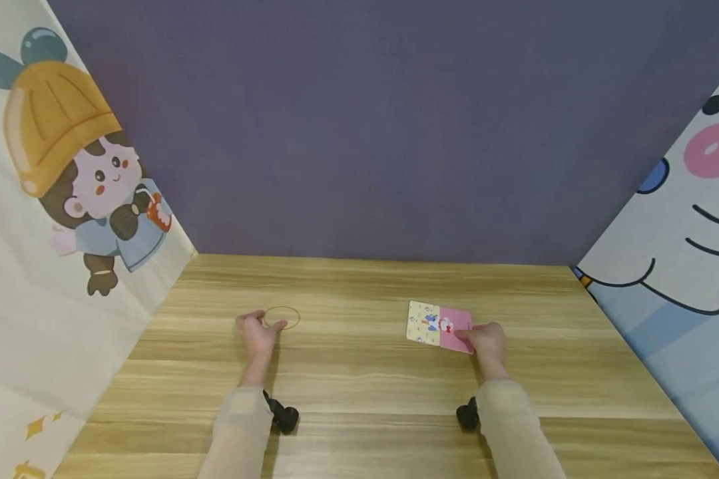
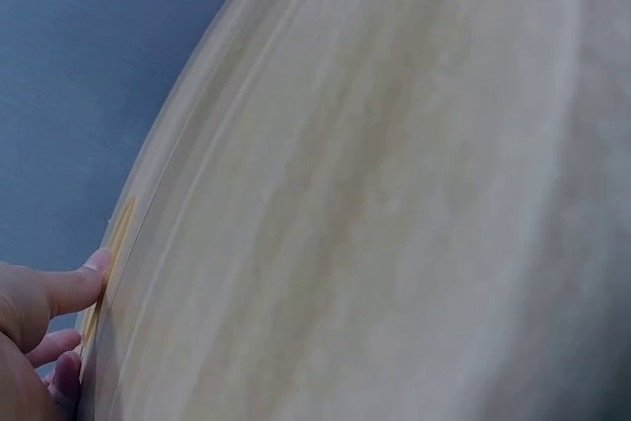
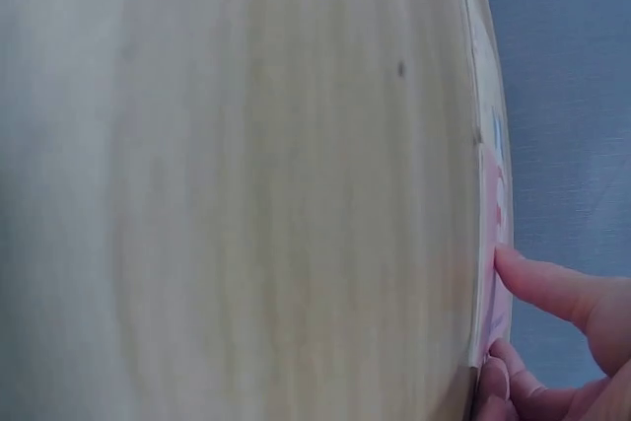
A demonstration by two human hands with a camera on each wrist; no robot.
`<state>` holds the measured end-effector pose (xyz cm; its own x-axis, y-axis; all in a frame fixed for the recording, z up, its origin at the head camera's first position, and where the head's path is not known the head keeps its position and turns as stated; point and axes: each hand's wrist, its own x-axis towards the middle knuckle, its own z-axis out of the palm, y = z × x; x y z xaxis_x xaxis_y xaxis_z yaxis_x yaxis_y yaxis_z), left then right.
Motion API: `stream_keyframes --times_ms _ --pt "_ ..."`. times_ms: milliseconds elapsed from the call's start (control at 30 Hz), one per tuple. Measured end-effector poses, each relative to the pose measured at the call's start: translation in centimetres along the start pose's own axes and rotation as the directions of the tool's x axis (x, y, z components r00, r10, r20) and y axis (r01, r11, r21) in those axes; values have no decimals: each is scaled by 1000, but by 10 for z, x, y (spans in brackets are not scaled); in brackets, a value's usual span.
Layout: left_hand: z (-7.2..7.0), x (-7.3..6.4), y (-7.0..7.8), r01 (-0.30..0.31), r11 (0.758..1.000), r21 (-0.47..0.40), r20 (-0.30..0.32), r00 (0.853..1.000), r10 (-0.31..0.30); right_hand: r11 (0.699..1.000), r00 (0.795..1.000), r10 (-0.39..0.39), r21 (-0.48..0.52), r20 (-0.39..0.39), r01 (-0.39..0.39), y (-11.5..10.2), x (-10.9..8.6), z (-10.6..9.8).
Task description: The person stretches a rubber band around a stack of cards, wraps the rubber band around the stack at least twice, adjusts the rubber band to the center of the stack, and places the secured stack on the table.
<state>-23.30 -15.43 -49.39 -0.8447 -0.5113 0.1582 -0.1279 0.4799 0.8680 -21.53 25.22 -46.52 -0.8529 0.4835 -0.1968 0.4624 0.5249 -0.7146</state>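
On the left of the wooden table lies a thin yellow-orange rubber band [image 1: 282, 307], spread in an oval loop. My left hand [image 1: 258, 334] is at its left side, thumb and forefinger apart; the thumb tip touches the band [image 2: 122, 229] in the left wrist view. Right of centre, a small booklet [image 1: 455, 318] lies unfolded flat, one half pink and the other pale yellow with cartoon figures. My right hand [image 1: 487, 344] pinches the pink half's right edge, thumb on top. In the right wrist view, the other fingers [image 3: 493, 382] are curled at the booklet's edge.
The wooden table [image 1: 347, 372] ends at a dark grey-blue panel [image 1: 359, 133]. Cartoon-printed cloth walls [image 1: 12, 266] border it on the left and right. Black wrist cameras [image 1: 285, 419] sit beside both sleeves.
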Motion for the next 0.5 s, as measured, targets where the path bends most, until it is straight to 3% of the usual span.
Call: stream_keyframes --times_ms 267,500 --pt "0 0 2 40 999 -11 6 999 -40 999 999 32 -38 2 -32 -4 1 0" --pt "1 0 3 35 999 3 7 999 -35 998 999 32 -48 23 -31 -4 3 1"
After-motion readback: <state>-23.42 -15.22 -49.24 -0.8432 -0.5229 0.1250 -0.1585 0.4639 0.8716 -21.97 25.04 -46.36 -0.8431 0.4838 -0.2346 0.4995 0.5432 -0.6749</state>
